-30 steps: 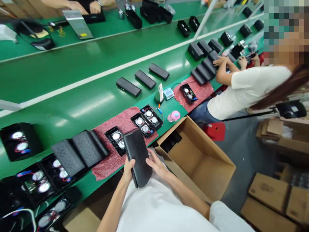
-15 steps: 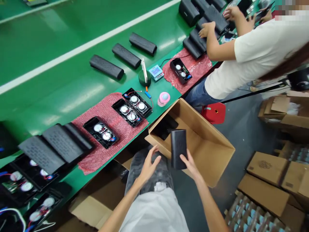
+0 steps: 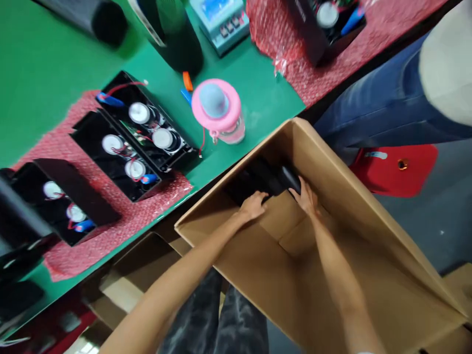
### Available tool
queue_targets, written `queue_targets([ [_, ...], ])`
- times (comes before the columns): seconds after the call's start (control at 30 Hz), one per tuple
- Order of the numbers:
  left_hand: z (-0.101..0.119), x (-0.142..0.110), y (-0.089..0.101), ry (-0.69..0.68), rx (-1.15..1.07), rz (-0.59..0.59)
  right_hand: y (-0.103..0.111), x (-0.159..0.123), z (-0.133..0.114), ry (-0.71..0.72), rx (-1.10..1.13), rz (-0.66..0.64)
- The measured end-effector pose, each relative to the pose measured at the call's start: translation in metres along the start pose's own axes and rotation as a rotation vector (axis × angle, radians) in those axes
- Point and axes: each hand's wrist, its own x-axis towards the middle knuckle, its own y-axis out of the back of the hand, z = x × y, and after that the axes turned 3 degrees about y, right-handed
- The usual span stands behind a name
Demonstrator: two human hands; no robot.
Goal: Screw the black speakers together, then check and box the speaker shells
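Note:
Both of my hands reach down into a large open cardboard box (image 3: pixel 254 275). My right hand (image 3: pixel 307 197) grips the end of a black speaker case (image 3: pixel 290 179), low at the box's far end. Beside it, my left hand (image 3: pixel 253 206) has its fingers curled down at the edge of a cardboard flap (image 3: pixel 282 211); shadow hides what its fingertips hold, if anything. Other black cases (image 3: pixel 258 178) lie dark and hard to make out in that same end of the box.
On the green bench (image 3: pixel 263 105) stands a pink-lidded bottle (image 3: pixel 217 105) near the box, with a light-blue meter (image 3: pixel 221 22) behind. Opened speaker housings (image 3: pixel 125 152) lie on red bubble wrap (image 3: pixel 70 268). A co-worker's leg (image 3: pixel 387 93) and a red stool (image 3: pixel 401 172) flank the box's right.
My right hand has lowered the black speaker case from above the box into its far end. My left hand, open outside before, is now inside too. The view has moved closer to the box.

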Motion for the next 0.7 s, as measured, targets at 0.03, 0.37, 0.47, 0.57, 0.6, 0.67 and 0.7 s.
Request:
queue_targets([
  [0.03, -0.010, 0.027, -0.007, 0.048, 0.031, 0.024, -0.011, 0.012, 0.000, 0.022, -0.030, 0.011],
  [0.37, -0.099, 0.100, -0.010, 0.095, 0.295, 0.185, -0.070, 0.091, -0.022, 0.206, -0.111, 0.076],
  [0.47, -0.114, 0.097, -0.007, 0.089, 0.341, 0.175, -0.065, 0.086, -0.031, 0.269, -0.119, 0.126],
  [0.57, -0.121, 0.093, -0.008, 0.054, 0.354, 0.116, -0.060, 0.046, -0.037, 0.257, 0.162, 0.193],
  [0.6, -0.122, 0.092, -0.009, 0.043, 0.352, 0.097, -0.062, 0.026, -0.039, 0.197, 0.329, 0.195],
  [0.67, -0.123, 0.089, -0.011, 0.041, 0.341, 0.094, -0.077, -0.017, -0.043, 0.030, 0.623, 0.163],
  [0.7, -0.123, 0.088, -0.012, 0.055, 0.334, 0.113, -0.089, -0.036, -0.045, -0.058, 0.710, 0.141],
])
